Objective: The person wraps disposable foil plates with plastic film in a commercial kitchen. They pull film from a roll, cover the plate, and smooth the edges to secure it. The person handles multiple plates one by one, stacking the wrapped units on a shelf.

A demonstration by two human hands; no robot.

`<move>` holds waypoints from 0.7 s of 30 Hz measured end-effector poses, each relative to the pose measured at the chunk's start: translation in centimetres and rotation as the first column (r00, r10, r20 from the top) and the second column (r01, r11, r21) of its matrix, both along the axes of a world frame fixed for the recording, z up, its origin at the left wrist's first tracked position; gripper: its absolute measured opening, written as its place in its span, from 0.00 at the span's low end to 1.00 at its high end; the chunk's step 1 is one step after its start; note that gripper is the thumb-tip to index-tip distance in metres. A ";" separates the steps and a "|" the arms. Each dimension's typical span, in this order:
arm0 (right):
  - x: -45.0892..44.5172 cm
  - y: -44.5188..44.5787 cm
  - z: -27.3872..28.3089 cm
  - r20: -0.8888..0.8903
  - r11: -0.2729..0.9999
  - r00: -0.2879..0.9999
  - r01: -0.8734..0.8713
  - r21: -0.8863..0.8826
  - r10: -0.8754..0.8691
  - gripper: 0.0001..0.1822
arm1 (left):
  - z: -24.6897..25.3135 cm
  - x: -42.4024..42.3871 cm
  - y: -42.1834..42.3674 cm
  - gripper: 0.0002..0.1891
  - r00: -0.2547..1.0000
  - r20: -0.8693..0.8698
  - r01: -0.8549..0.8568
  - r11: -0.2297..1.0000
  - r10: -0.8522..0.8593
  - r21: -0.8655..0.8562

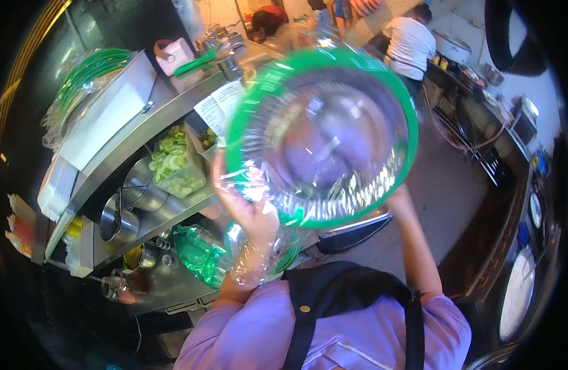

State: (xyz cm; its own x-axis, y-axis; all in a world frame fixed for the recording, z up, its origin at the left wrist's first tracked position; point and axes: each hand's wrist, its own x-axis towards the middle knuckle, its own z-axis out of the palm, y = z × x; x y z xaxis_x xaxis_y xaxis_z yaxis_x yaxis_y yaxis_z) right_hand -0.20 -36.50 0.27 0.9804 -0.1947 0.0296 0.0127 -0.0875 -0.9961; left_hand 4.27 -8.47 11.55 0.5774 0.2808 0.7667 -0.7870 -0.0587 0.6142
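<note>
A large round green-rimmed plate or lid [409, 134], covered in clear plastic film, is held up and tilted before my chest, blurred by motion. My left hand [251, 212] grips its lower left edge, with loose film hanging down over the wrist. At the lower right edge is my right hand [397, 201], its fingers mostly hidden behind the rim. Behind my left forearm, more green-rimmed plates [288, 259] in film lie beside a green plastic bag [200, 254]. The middle of the held piece is see-through or shiny; which one I cannot tell.
On the steel shelf at left stand film-wrapped green plates [99, 69], a pink container [175, 55] and a white box [113, 111]. Below are a tub of sliced cucumber or lime [177, 162] and steel pots [120, 217]. A person in white [409, 46] stands beyond, near the right-hand stove counter [492, 259].
</note>
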 end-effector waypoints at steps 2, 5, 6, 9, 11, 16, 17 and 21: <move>-0.7 -2.2 6.3 0.232 0.917 0.970 -0.023 0.399 -0.077 0.31 | -1.6 0.1 1.0 0.27 0.993 0.027 -0.118 0.950 0.116 0.290; -2.5 -5.6 9.7 0.392 0.874 0.871 -0.412 0.257 0.295 0.41 | -3.3 -0.6 0.2 0.25 0.986 -0.125 0.147 0.916 -0.107 0.373; -2.9 -5.4 10.6 0.302 0.921 0.898 -0.370 0.123 0.320 0.38 | -4.1 -0.7 0.0 0.27 0.971 -0.162 0.228 0.874 -0.174 0.430; -2.4 -5.3 10.2 0.033 0.976 0.977 -0.210 -0.055 0.212 0.29 | -5.0 -0.5 -0.3 0.31 0.884 -0.246 0.467 0.782 -0.398 0.413; -2.1 -5.7 9.2 0.094 0.991 0.994 0.057 -0.118 -0.046 0.14 | -5.2 0.9 0.0 0.38 0.788 -0.335 0.613 0.707 -0.516 0.353; -3.4 -12.6 9.0 0.689 0.166 0.640 0.762 -0.626 -0.339 0.11 | -6.8 3.5 4.1 0.47 0.979 -0.118 -0.035 0.711 0.165 0.702; -3.3 -11.2 8.7 0.702 0.173 0.651 0.757 -0.631 -0.289 0.11 | -5.6 3.3 4.0 0.48 0.989 -0.090 -0.020 0.703 0.119 0.711; -2.9 -2.4 7.8 0.435 0.874 0.883 0.343 -0.345 -0.175 0.07 | -3.1 1.3 3.4 0.54 0.985 -0.126 0.169 0.796 -0.118 0.581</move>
